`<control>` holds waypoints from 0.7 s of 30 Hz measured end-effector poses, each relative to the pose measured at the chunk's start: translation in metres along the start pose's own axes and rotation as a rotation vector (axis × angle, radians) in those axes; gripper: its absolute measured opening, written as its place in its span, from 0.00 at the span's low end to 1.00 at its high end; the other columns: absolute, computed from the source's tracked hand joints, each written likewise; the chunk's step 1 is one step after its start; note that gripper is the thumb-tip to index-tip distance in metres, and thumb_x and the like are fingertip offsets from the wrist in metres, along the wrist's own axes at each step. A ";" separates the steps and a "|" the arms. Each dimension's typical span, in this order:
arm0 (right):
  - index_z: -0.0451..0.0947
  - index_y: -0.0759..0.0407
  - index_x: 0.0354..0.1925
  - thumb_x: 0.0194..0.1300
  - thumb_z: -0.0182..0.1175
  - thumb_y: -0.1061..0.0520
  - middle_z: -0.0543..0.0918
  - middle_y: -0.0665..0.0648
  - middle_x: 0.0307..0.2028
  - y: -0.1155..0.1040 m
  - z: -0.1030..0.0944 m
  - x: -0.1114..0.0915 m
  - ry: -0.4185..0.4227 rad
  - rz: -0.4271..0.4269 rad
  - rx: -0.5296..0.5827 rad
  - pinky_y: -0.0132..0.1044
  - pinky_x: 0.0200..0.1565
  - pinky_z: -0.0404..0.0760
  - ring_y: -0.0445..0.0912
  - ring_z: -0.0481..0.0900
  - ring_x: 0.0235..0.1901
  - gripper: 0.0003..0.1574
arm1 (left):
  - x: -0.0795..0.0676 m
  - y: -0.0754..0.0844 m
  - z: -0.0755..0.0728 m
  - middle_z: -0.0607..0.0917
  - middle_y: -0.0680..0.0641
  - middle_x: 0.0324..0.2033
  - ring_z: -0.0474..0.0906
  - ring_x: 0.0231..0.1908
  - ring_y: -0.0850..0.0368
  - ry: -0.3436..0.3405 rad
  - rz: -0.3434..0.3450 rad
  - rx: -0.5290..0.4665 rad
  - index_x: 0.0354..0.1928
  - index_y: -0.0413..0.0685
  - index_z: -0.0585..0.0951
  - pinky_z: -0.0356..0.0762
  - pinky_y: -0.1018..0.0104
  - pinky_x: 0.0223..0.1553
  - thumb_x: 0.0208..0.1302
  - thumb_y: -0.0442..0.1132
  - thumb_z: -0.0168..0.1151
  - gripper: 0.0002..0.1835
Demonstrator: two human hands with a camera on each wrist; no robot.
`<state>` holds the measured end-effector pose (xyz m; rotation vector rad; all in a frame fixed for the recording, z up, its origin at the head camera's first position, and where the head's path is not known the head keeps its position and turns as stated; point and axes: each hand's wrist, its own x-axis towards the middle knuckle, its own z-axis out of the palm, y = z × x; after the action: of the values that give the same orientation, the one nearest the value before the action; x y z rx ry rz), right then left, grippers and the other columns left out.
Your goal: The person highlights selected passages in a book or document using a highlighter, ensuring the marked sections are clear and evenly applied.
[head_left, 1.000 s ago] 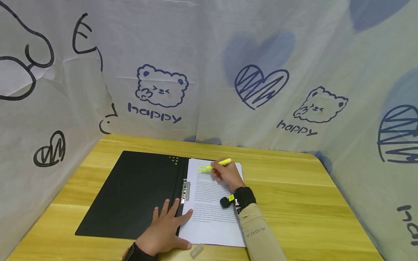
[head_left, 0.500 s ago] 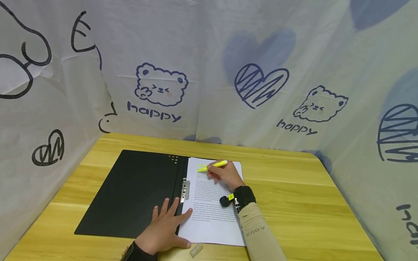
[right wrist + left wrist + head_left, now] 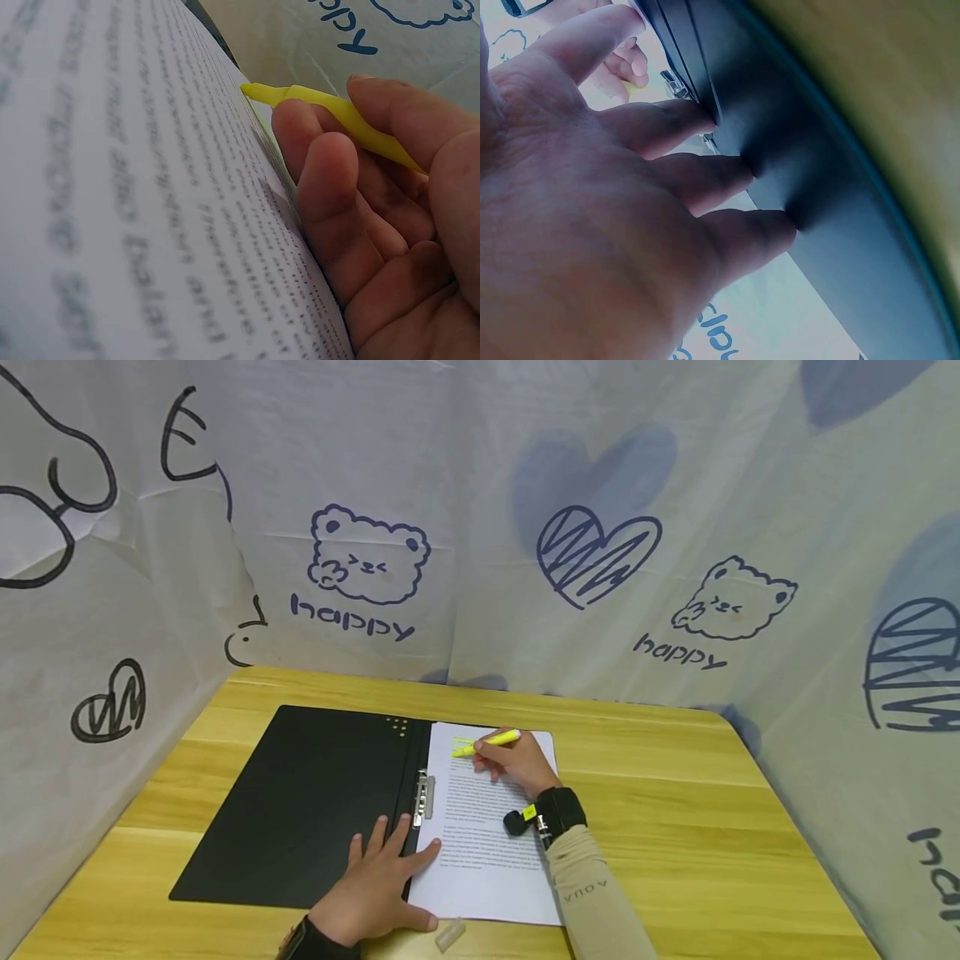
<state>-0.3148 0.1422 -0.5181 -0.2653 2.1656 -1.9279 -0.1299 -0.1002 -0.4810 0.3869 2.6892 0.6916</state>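
The right hand point(image 3: 521, 762) pinches a yellow highlighter point(image 3: 501, 739) between thumb and fingers, the barrel slanted and the chisel tip at the left end of the printed lines, near the top of the sheet point(image 3: 480, 893). Yellow strokes point(image 3: 463, 740) show just above the tip; whether it presses is too fine to tell. The left hand point(image 3: 375, 893) holds nothing: its fingers spread wide, three on the black clip folder point(image 3: 300, 802), the index over the sheet's left edge and the thumb at its lower corner. A metal clip point(image 3: 424, 797) lies along that edge. Near the thumb, on the wooden table point(image 3: 660, 827), is a small translucent piece point(image 3: 450, 935), perhaps the cap.

Marking well likely calls for light, even pressure, a constant tip angle, strokes parallel to the print, and the left hand steadying the page.
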 end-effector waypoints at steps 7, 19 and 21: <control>0.84 0.62 0.44 0.66 0.73 0.50 0.90 0.62 0.34 0.000 0.002 0.000 0.013 0.000 -0.020 0.31 0.25 0.81 0.46 0.87 0.28 0.18 | 0.000 -0.001 0.000 0.55 0.32 0.79 0.40 0.77 0.23 0.001 -0.004 0.006 0.74 0.58 0.74 0.37 0.19 0.68 0.47 0.61 0.81 0.50; 0.85 0.61 0.43 0.65 0.73 0.48 0.89 0.63 0.30 -0.002 0.002 0.002 0.002 -0.004 -0.051 0.30 0.22 0.77 0.44 0.83 0.24 0.19 | -0.001 0.000 -0.002 0.55 0.32 0.79 0.40 0.77 0.23 0.009 -0.003 0.001 0.74 0.57 0.74 0.37 0.19 0.68 0.47 0.60 0.82 0.50; 0.85 0.61 0.43 0.65 0.73 0.48 0.89 0.63 0.30 -0.002 0.002 0.002 0.002 -0.005 -0.056 0.30 0.22 0.77 0.44 0.83 0.24 0.18 | -0.001 0.000 -0.003 0.55 0.32 0.79 0.40 0.77 0.23 0.010 -0.002 -0.002 0.74 0.57 0.74 0.37 0.19 0.68 0.47 0.60 0.82 0.50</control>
<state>-0.3166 0.1399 -0.5162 -0.2785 2.2247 -1.8737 -0.1295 -0.1015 -0.4783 0.3807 2.6980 0.6969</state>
